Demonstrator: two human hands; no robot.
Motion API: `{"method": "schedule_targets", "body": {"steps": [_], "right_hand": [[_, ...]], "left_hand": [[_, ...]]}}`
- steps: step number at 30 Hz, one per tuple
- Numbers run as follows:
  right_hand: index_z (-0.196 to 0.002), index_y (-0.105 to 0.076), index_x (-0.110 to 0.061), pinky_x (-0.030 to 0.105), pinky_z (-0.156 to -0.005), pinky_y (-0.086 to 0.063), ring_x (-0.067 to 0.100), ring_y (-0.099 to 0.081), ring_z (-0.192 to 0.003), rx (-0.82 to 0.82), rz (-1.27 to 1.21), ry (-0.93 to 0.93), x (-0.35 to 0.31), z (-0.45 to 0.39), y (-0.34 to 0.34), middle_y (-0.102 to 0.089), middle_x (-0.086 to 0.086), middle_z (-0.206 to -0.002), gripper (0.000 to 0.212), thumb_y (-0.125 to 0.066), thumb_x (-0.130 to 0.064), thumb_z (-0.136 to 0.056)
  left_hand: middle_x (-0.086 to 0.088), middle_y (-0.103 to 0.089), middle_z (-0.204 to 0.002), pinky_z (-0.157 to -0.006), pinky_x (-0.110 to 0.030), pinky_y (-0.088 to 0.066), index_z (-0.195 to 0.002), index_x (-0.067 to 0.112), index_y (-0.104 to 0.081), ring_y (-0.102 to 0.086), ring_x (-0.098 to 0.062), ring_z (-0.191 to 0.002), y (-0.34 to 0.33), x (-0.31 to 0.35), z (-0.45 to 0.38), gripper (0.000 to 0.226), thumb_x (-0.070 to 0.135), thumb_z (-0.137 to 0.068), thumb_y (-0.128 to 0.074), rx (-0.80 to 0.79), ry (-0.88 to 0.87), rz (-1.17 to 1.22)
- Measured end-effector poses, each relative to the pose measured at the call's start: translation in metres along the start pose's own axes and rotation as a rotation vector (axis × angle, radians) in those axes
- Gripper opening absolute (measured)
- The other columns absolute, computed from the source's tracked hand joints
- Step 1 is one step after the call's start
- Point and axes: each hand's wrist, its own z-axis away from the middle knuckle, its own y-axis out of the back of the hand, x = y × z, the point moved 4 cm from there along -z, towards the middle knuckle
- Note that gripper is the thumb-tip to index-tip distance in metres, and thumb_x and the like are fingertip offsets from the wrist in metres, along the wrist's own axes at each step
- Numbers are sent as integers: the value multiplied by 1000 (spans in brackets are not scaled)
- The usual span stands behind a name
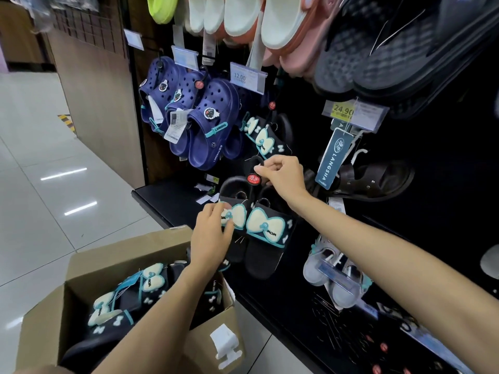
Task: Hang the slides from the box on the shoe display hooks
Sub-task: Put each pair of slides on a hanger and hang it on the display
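Observation:
A pair of black slides with cream and teal bows (266,230) hangs in front of the dark display wall. My right hand (283,175) pinches the black hanger loop at the top of the pair, beside its red round tag (253,178). My left hand (213,233) holds the left slide at its bow. Another matching pair (263,139) hangs on a hook just above. The cardboard box (89,263) at the lower left holds several more of the same slides (129,295).
Navy clogs (205,122) hang to the left, with price tags (247,76) above. White, pink and grey slides fill the top rows. Brown sandals (375,179) and clear shoes (334,273) hang to the right. A black base shelf (167,201) runs beneath, next to white floor tiles.

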Motion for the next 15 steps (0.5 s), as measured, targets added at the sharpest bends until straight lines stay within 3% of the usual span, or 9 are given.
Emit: {"method": "schedule_targets", "body": {"steps": [6, 12, 15], "right_hand": [[-69, -70, -17, 51, -78, -59, 22, -71, -72, 53, 17, 17, -12, -34, -3, -71, 7, -68, 16, -83, -26, -74], [-69, -68, -19, 43, -78, -58, 15, -68, -66, 130, -79, -11, -19, -60, 8, -68, -1, -66, 16, -81, -21, -78], [-76, -68, -15, 38, -76, -57, 11, -65, -62, 183, -132, -33, -22, -74, 13, -69, 1, -71, 14, -80, -19, -80]], "left_hand": [[7, -52, -120, -82, -34, -47, -126, 25, -53, -48, -17, -110, 5, -20, 0, 35, 17, -92, -56, -43, 0, -144], [9, -54, -91, -72, -36, -47, -101, 28, -59, -54, -17, -88, 2, -41, -5, 10, 26, -92, -56, -100, 22, -173], [10, -56, -89, -72, -35, -48, -100, 29, -61, -55, -15, -87, 1, -48, -7, 10, 26, -92, -56, -90, 52, -154]]}}
